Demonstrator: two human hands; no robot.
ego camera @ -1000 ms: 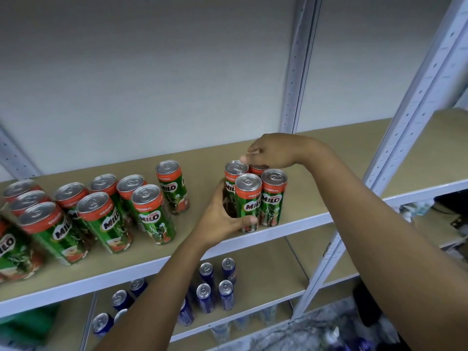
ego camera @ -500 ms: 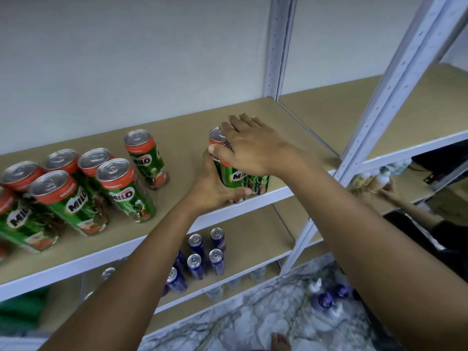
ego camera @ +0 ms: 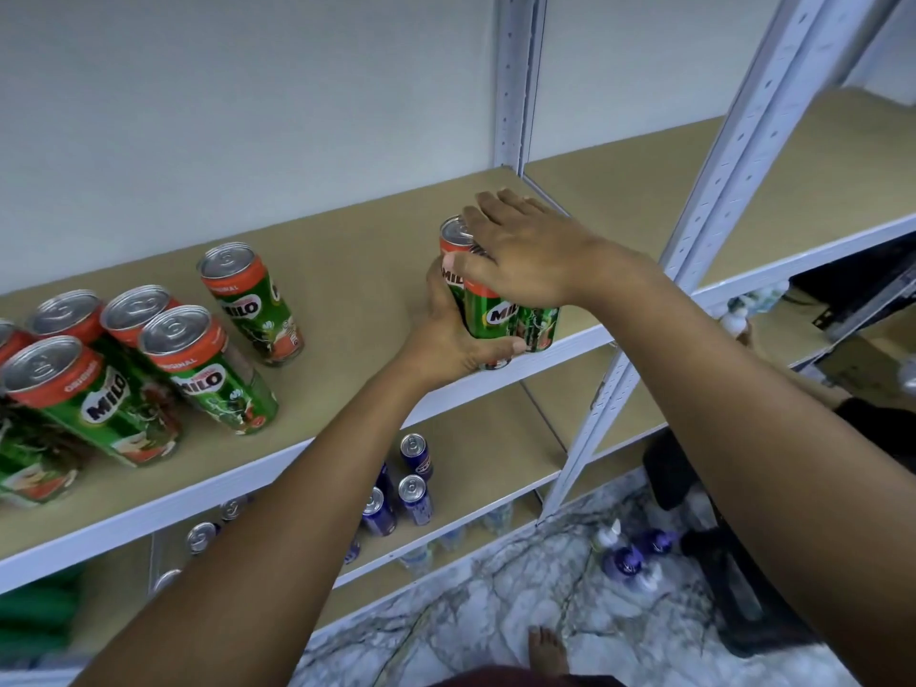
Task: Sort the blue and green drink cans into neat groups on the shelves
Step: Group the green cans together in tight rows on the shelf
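At frame center, the left hand wraps a tight cluster of green cans at the upper shelf front edge, while the right hand lies flat, fingers straight, on their tops, seemingly squaring them. Blue cans stand below.

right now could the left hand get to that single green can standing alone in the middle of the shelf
Probably yes. The lone green can stands apart with bare shelf between it and the left hand. But that hand grips the can cluster, so it must let go first.
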